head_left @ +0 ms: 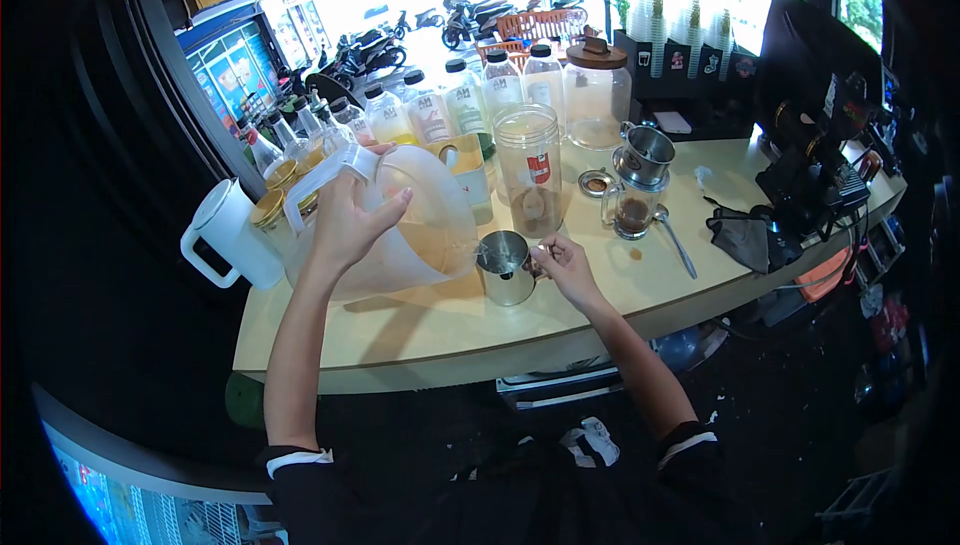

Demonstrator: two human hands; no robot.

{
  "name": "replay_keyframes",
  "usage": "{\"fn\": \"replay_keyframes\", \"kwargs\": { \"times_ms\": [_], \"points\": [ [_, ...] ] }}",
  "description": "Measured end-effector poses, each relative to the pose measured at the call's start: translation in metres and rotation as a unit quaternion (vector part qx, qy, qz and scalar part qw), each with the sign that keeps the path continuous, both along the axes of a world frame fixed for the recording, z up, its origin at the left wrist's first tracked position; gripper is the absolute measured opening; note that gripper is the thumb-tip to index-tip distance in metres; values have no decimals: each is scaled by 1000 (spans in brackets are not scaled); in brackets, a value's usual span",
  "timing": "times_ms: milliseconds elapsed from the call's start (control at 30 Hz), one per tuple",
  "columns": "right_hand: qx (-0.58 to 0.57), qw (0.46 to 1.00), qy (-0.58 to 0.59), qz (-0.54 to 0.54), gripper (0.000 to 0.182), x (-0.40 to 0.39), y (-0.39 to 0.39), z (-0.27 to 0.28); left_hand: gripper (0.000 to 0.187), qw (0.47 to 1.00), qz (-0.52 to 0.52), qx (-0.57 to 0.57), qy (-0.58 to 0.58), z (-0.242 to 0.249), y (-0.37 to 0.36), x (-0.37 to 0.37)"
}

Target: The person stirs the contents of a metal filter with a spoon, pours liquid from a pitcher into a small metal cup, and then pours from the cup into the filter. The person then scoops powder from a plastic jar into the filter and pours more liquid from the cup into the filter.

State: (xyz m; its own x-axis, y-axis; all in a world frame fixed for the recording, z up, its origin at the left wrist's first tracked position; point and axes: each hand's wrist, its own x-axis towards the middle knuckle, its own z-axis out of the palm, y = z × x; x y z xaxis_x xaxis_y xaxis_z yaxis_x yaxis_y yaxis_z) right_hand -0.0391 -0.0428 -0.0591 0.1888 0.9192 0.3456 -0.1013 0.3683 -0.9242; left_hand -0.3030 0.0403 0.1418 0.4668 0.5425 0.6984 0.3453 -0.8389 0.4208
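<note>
My left hand [355,213] is wrapped round the handle of a large translucent pitcher [425,210], which lies tilted to the right. The pitcher's mouth is beside the rim of a steel cup [508,270], and clear liquid shows between them. My right hand [566,267] pinches the cup's handle on its right side. The cup stands upright on the pale counter. Behind it is a tall clear canister [530,170] with a red label. To the right, a metal drip filter [643,157] sits on a glass mug [630,213] with dark liquid in it.
A white jug [230,235] stands at the left end of the counter [430,345]. Several capped bottles [465,95] line the back, beside a wooden-lidded jar [597,95]. A spoon [677,242], a grey cloth [740,242] and black equipment [815,165] are on the right.
</note>
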Motion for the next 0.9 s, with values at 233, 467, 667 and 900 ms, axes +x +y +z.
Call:
{"fn": "replay_keyframes", "kwargs": {
  "times_ms": [233,467,667,900],
  "points": [
    [-3,1000,3,5,15,0,0,1,54,1000,-2,6,11,2,0,-1],
    [-5,1000,16,10,16,-2,-2,5,52,1000,-8,-6,-4,5,-3,-2],
    [-2,1000,6,-1,15,0,-1,2,51,999,-29,-10,-13,0,4,-7],
    [-11,1000,0,0,15,0,-2,5,51,996,-54,-55,-36,-6,6,-15]
  ]
}}
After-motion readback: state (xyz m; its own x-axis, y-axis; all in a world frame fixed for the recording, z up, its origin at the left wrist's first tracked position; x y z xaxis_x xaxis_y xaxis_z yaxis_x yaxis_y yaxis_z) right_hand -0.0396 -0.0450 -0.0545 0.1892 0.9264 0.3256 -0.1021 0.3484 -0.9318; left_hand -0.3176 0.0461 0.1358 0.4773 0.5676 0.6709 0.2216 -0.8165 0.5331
